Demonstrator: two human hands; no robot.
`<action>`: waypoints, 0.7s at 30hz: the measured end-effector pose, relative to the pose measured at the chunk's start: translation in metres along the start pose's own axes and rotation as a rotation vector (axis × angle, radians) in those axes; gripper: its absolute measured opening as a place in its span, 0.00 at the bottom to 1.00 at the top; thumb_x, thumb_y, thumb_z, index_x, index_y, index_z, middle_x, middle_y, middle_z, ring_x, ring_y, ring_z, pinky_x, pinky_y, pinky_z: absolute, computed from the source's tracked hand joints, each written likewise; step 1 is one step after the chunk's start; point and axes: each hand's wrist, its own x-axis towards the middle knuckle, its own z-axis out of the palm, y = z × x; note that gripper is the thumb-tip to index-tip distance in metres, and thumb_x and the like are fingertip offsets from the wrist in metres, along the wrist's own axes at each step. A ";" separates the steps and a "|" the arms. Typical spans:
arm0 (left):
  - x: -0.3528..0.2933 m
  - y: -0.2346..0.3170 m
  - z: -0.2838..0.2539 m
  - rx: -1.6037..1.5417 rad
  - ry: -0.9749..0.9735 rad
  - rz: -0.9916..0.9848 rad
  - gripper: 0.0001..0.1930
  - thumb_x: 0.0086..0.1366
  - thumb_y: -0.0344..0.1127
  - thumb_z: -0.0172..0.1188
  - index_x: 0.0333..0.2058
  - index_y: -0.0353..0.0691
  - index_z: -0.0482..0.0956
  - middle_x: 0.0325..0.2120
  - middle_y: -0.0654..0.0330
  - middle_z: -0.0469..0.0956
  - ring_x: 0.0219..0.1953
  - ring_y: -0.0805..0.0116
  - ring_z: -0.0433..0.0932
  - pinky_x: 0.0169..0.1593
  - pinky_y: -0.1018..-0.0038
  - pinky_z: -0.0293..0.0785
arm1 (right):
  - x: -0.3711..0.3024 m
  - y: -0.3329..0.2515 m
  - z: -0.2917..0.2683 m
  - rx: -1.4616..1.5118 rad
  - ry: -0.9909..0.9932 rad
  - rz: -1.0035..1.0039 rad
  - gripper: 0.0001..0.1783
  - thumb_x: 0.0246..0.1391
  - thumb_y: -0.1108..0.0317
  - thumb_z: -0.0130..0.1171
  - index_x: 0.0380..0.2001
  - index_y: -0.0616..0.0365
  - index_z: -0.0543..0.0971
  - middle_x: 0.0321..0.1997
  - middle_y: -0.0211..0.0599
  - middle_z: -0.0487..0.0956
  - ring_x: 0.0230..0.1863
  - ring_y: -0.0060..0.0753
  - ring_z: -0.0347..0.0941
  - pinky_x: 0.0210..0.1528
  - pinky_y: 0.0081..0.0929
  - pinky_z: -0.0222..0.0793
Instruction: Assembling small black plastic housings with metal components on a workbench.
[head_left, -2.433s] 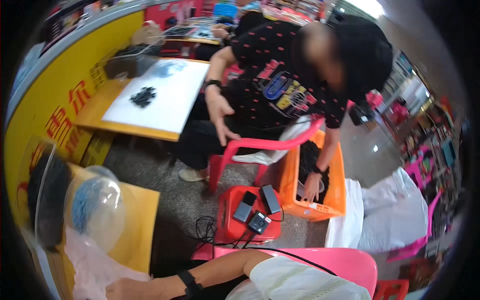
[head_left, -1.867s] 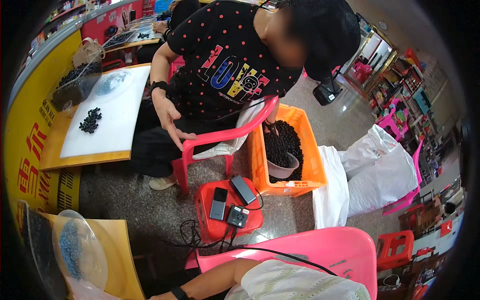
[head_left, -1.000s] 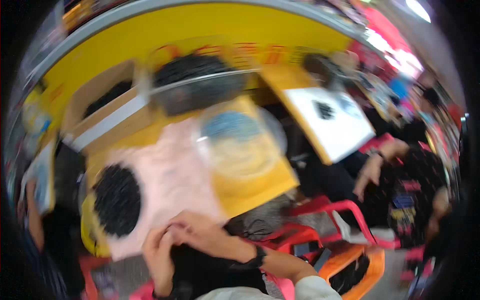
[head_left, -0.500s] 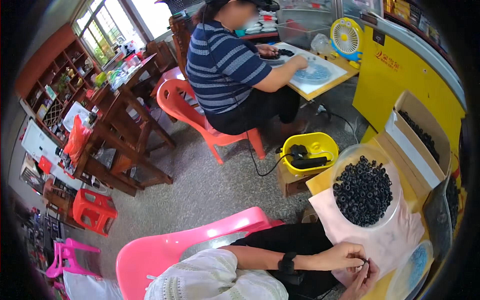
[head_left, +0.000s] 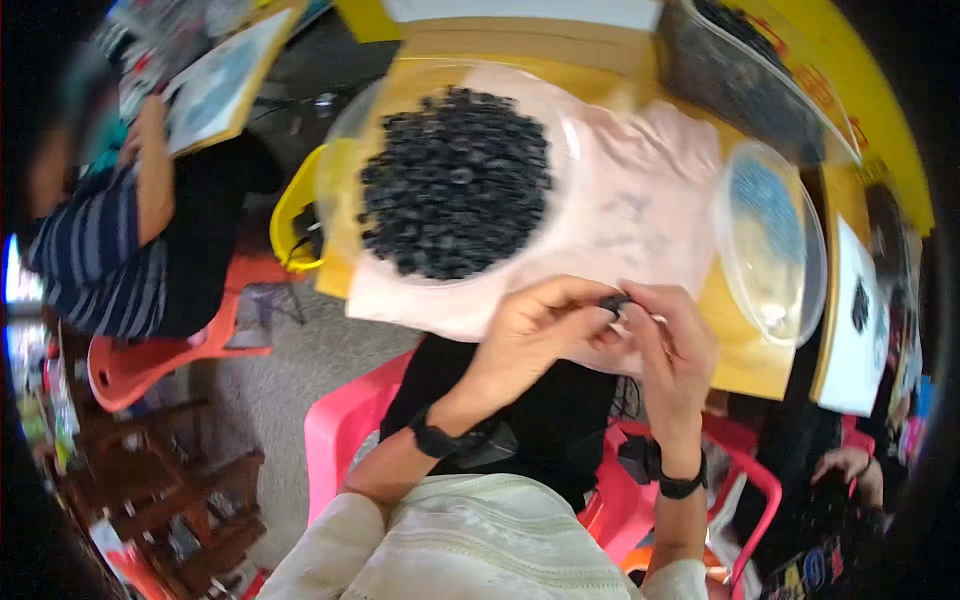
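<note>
Above the front edge of a pale pink cloth, my left hand and my right hand meet fingertip to fingertip. Both pinch a small black ring-shaped piece; blur and fingers hide its detail. Just beyond my left hand, a wide clear round tub rests partly on the cloth. It holds a heap of black rings much like the piece in my fingers. To the right of my right hand stands a clear oval tub with small light-blue pieces in it.
The yellow tabletop shows around the cloth. A cardboard box and a dark-filled clear bin line its far side. At left, a person in a striped shirt sits beside another table. A yellow basket stands between.
The view has swung to the right, so the table and tubs now lie in front of me and the co-worker at far left. My fingers still pinch the small black piece.
</note>
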 end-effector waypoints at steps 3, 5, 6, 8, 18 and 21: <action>0.000 -0.001 0.004 0.033 0.013 -0.012 0.13 0.69 0.25 0.53 0.51 0.30 0.75 0.39 0.53 0.81 0.38 0.67 0.82 0.45 0.72 0.79 | -0.001 0.005 -0.009 0.097 -0.011 0.061 0.10 0.57 0.78 0.59 0.43 0.64 0.81 0.35 0.37 0.80 0.33 0.23 0.77 0.34 0.20 0.74; -0.002 -0.003 0.001 0.028 0.018 -0.021 0.13 0.69 0.25 0.53 0.51 0.29 0.74 0.40 0.52 0.81 0.38 0.66 0.82 0.45 0.72 0.79 | 0.000 0.008 -0.008 0.144 -0.001 0.085 0.10 0.57 0.78 0.60 0.43 0.63 0.81 0.35 0.36 0.80 0.33 0.21 0.77 0.32 0.19 0.73; -0.003 -0.005 0.000 0.022 0.017 -0.023 0.13 0.70 0.26 0.53 0.51 0.29 0.74 0.40 0.51 0.81 0.38 0.66 0.82 0.45 0.72 0.79 | 0.000 0.009 -0.008 0.123 0.005 0.082 0.10 0.56 0.78 0.61 0.42 0.63 0.81 0.34 0.36 0.80 0.33 0.21 0.77 0.32 0.19 0.73; -0.006 -0.005 -0.003 0.021 0.021 -0.025 0.14 0.70 0.26 0.52 0.52 0.29 0.73 0.40 0.51 0.81 0.38 0.65 0.82 0.45 0.72 0.79 | 0.000 0.010 -0.007 0.090 0.015 0.071 0.10 0.55 0.78 0.61 0.41 0.62 0.81 0.34 0.37 0.81 0.33 0.22 0.77 0.31 0.19 0.72; -0.005 -0.003 -0.005 -0.002 0.023 -0.024 0.11 0.67 0.27 0.58 0.47 0.30 0.76 0.38 0.55 0.82 0.38 0.69 0.82 0.44 0.74 0.79 | 0.000 0.009 -0.010 -0.039 -0.081 -0.038 0.10 0.53 0.77 0.64 0.40 0.61 0.82 0.33 0.37 0.81 0.32 0.25 0.78 0.29 0.19 0.72; -0.005 -0.002 -0.003 -0.003 0.026 -0.045 0.11 0.67 0.26 0.58 0.46 0.30 0.77 0.38 0.54 0.82 0.38 0.69 0.82 0.43 0.75 0.80 | 0.000 0.010 -0.011 -0.040 -0.082 -0.050 0.10 0.53 0.77 0.64 0.41 0.62 0.82 0.33 0.37 0.81 0.31 0.25 0.79 0.29 0.19 0.72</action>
